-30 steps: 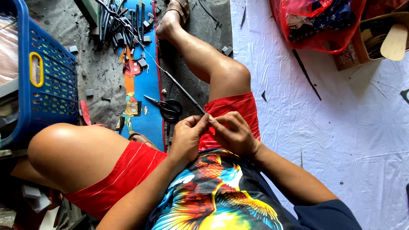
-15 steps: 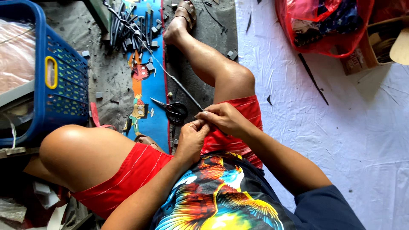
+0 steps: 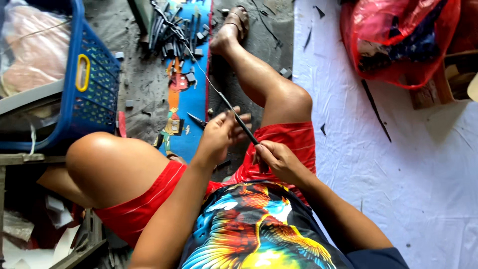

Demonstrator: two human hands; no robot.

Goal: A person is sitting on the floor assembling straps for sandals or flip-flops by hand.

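Nearest to us: a dark shirt printed with a bright multicoloured bird (image 3: 254, 234), then red striped shorts (image 3: 149, 209) over both thighs.

Right hand (image 3: 279, 159) — we see it closed, fingertips pinching the near end of a long thin dark rod (image 3: 239, 122) just above the right thigh. Left hand (image 3: 221, 132) — fingers curled around the same rod a little farther along, thumb pressed against it. The two hands sit near each other but apart, the rod running between them.

The rod slants up and away to the left, thinning to a pale wire-like line (image 3: 199, 67) that reaches toward a heap of short dark strips (image 3: 167, 30) at the far end.

Under the left hand lies a blue printed mat (image 3: 191, 94) on the grey floor; a small dark tool (image 3: 198, 120) rests on it, only partly seen behind the hand.

Left knee (image 3: 99, 159) is bent up beside a blue plastic lattice basket with a yellow handle slot (image 3: 94, 89). Right leg stretches outward, its foot in a sandal (image 3: 234, 25).

To the right: a white sheet (image 3: 398, 174) spread on the floor, scattered dark slivers on it, and — farthest — a red translucent plastic bag (image 3: 398, 40).
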